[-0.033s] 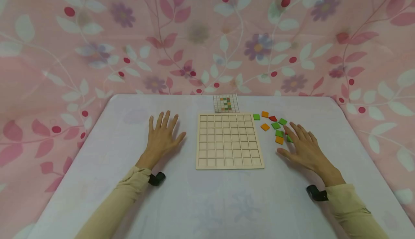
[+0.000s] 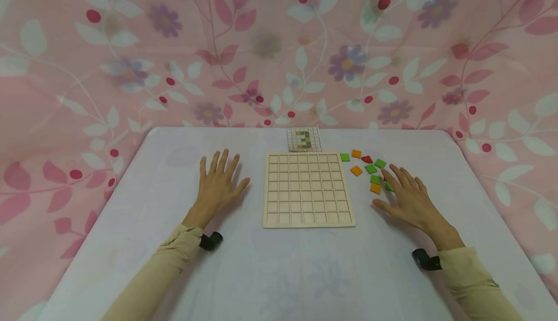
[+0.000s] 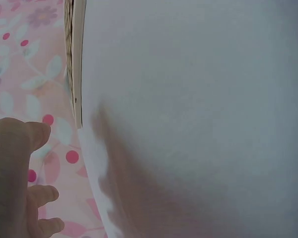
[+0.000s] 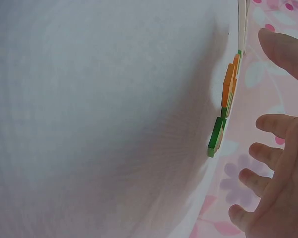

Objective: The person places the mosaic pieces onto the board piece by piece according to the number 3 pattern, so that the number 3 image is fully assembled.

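So the pale wooden board (image 2: 307,190) with the grid sits pretty much between the person's two hands, a bit closer to the left hand (image 2: 218,185) than the right hand (image 2: 409,199). Guessing that's so either one can get to any square without leaning. The loose tiles, some orange (image 2: 356,170), some green (image 2: 345,157), some red (image 2: 367,159), are scattered just off the board on the right hand's side, probably to keep them handy for that hand. A couple are partly hidden under its fingers in the head view, but the right wrist view shows a gap, so it looks like no contact.

Both hands are spread wide, nothing in either, and they seem lifted off the white cloth (image 2: 279,272), going by the shadows. The left one's just out beside the board, well apart from the tiles.

Beyond the fingertips, past the board's far edge, there's a pattern card (image 2: 303,139) with colored squares, likely put there so it's readable without the hands covering it. Behind everything hangs a pink floral sheet (image 2: 270,47).
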Demonstrator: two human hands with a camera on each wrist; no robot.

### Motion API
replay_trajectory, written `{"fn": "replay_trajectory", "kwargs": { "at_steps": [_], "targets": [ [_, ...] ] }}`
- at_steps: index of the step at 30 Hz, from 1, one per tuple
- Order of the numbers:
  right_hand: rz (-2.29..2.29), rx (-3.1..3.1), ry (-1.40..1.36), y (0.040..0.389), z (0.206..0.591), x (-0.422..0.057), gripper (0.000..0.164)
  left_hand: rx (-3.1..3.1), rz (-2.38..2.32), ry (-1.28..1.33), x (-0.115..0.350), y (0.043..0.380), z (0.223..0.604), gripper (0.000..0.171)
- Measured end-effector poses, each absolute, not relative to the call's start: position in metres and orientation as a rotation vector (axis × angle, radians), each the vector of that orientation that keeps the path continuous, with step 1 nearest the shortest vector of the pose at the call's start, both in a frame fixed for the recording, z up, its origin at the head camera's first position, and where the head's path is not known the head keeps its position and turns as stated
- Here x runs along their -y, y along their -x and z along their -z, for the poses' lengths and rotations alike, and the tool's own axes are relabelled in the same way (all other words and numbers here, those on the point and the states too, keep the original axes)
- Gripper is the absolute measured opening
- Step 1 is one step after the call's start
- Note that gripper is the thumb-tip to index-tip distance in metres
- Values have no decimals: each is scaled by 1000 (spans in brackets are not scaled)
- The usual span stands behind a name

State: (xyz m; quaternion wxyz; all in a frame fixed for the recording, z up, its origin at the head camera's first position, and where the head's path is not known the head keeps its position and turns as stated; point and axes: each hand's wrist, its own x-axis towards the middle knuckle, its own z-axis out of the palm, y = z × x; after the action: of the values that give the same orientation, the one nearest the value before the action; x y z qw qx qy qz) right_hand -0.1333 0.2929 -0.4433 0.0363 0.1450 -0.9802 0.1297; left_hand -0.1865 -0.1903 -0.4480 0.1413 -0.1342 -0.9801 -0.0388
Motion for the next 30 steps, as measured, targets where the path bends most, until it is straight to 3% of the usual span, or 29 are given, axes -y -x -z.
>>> {"fn": "replay_trajectory", "kwargs": {
  "at_steps": [13,23,30],
  "targets": [
    [-401,3022,-443,135,444,-293,86,2821,126,392,193,185,451,74],
    [-683,2931,-483,138,439,-291,42,2916,732,509,184,189,449,54],
    [-852,2960,-439,141,447,-292,31,2774,1072,654,163,207,463,34]
  ]
}}
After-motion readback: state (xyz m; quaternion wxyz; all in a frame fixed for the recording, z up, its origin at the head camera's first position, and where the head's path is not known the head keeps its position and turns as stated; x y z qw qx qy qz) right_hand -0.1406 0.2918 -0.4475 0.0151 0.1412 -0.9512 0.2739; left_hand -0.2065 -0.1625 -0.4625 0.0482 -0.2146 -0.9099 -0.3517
